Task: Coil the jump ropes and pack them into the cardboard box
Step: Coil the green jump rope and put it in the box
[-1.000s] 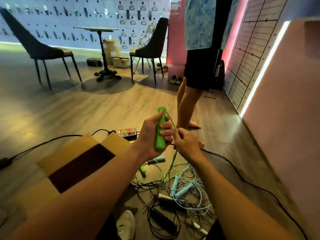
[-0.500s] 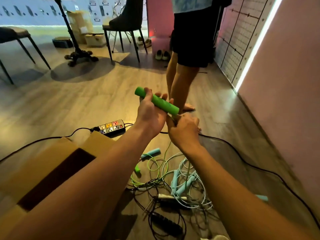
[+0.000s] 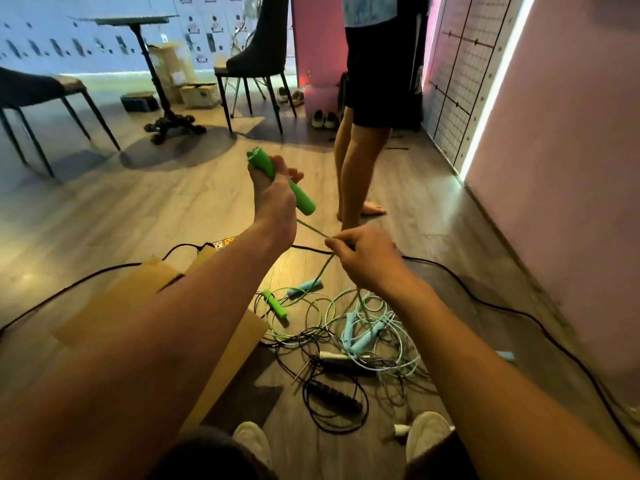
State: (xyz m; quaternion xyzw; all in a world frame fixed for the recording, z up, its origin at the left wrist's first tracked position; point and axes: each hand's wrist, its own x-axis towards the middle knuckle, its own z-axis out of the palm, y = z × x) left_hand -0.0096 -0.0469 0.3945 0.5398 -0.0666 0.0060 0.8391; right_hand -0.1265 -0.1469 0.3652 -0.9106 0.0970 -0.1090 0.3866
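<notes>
My left hand [image 3: 273, 199] grips a green jump rope handle [image 3: 302, 199], raised and held out ahead of me. Its green cord [image 3: 313, 231] runs down to my right hand [image 3: 363, 259], which pinches it, then drops into a tangle of ropes on the floor. The second green handle [image 3: 275, 304] lies in that pile with light blue handles [image 3: 360, 336], a white-and-black handle [image 3: 332, 356] and a black handle [image 3: 332, 396], their cords looped together. The open cardboard box [image 3: 114, 303] lies on the floor at the left, mostly hidden behind my left arm.
A person's bare legs [image 3: 353, 174] stand just beyond the pile. A black cable [image 3: 502, 306] and a power strip [image 3: 227, 242] cross the wooden floor. Chairs [image 3: 256, 60], a pedestal table [image 3: 138, 26] and small boxes stand at the back. A pink wall [image 3: 561, 168] runs along the right.
My left hand has lifted the green handle further forward and up. My right hand has slid down the cord, away from the handle, so a stretch of cord now shows between them.
</notes>
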